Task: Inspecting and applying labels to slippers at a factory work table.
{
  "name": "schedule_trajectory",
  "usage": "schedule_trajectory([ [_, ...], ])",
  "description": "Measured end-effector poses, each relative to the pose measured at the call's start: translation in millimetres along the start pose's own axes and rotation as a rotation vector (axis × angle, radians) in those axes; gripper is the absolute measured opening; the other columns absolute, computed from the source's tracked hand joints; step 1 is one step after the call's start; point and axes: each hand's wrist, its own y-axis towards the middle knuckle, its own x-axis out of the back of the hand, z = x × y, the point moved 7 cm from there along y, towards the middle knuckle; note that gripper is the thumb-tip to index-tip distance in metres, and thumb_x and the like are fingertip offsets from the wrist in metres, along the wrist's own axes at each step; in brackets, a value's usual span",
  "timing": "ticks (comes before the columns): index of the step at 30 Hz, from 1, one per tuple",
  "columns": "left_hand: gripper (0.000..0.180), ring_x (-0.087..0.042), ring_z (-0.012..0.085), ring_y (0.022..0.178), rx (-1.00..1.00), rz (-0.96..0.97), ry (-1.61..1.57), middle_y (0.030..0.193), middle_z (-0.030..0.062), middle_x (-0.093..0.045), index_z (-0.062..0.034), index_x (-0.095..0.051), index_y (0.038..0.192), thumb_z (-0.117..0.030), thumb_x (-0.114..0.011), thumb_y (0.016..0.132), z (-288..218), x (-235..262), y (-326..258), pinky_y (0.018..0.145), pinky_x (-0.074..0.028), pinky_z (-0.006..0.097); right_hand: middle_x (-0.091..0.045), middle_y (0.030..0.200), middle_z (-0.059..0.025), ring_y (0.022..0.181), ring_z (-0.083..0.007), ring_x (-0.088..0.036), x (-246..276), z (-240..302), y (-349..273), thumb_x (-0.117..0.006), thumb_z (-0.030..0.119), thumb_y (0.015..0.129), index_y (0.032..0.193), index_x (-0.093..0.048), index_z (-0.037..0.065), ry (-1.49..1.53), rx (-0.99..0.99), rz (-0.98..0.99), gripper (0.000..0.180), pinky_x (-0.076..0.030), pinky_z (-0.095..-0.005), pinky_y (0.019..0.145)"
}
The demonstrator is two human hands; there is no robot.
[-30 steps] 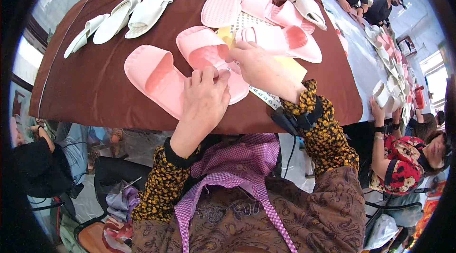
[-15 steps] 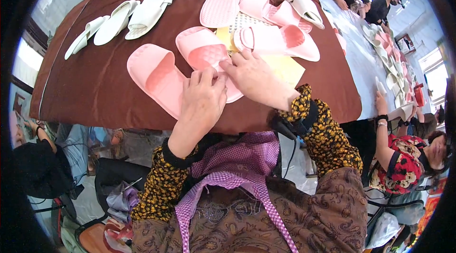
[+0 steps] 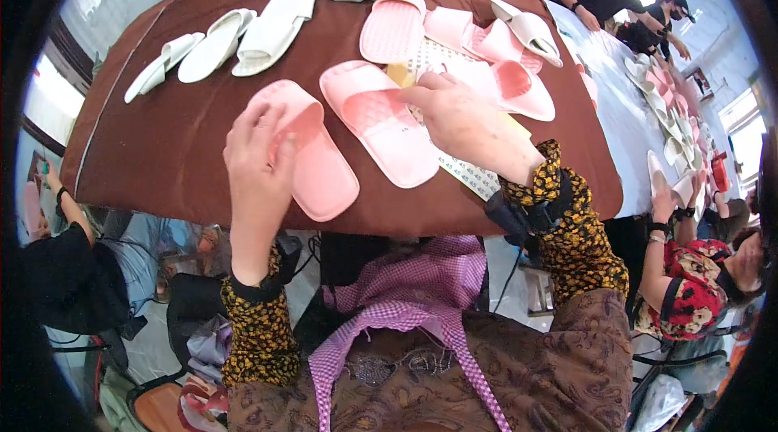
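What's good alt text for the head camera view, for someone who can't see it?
A person's left hand is over a pink slipper on a brown-covered table; the right hand is beside a second pink slipper. Further pink slippers and white slippers lie beyond.

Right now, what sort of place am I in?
Probably a slipper workshop: pink slippers and white slippers lie on a brown-covered table, and a person in red holds more at another table.
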Motion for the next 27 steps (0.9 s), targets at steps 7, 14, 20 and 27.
schedule_trajectory([
  [7, 0.047, -0.05, 0.0291, 0.122, 0.189, 0.27, -0.395, 0.129, 0.0191, -0.054, 0.0038, -0.05, 0.129, -0.009, -0.059, 0.085, 80.4, -28.5, 18.0, 0.104, -0.038, 0.035, -0.055, 0.12, -0.0209, 0.11, -0.0391, -0.053, -33.8, -12.6, 59.4, -0.062, 0.008, 0.079, 0.127, -0.051, 0.004, 0.016, 0.095, -0.059, 0.05, -0.044, -0.0465, 0.095],
  [14, 0.059, -0.056, 0.0223, 0.101, 0.189, 0.501, -0.333, 0.114, 0.0167, -0.059, 0.0024, -0.048, 0.132, -0.018, -0.067, 0.081, 79.4, -25.6, 26.0, 0.088, -0.044, 0.032, -0.047, 0.133, -0.0214, 0.125, -0.0397, -0.044, -60.4, -0.8, 85.8, -0.067, 0.02, 0.077, 0.132, -0.046, 0.009, 0.097, 0.14, 0.136, 0.059, -0.036, -0.0468, 0.104],
  [20, 0.054, -0.062, 0.0202, 0.075, 0.392, 0.257, -0.343, 0.088, 0.0148, -0.067, 0.0052, -0.056, 0.121, -0.019, -0.07, 0.075, 112.4, -3.1, -3.6, 0.069, -0.05, 0.032, -0.057, 0.117, -0.0212, 0.115, -0.0383, -0.05, -29.8, 8.8, 78.5, -0.069, 0.034, 0.076, 0.129, -0.053, 0.009, -0.021, 0.106, 0.185, 0.061, -0.038, -0.0457, 0.099],
  [27, 0.051, -0.061, 0.0179, 0.084, 0.672, 0.082, -0.438, 0.095, 0.0141, -0.066, 0.007, -0.053, 0.123, -0.017, -0.068, 0.081, 122.4, 9.4, -44.7, 0.075, -0.049, 0.032, -0.06, 0.105, -0.0261, 0.103, -0.0407, -0.056, 14.2, 6.5, 62.0, -0.067, 0.052, 0.074, 0.113, -0.057, 0.0, -0.056, -0.05, -0.214, 0.066, -0.041, -0.0474, 0.091],
])
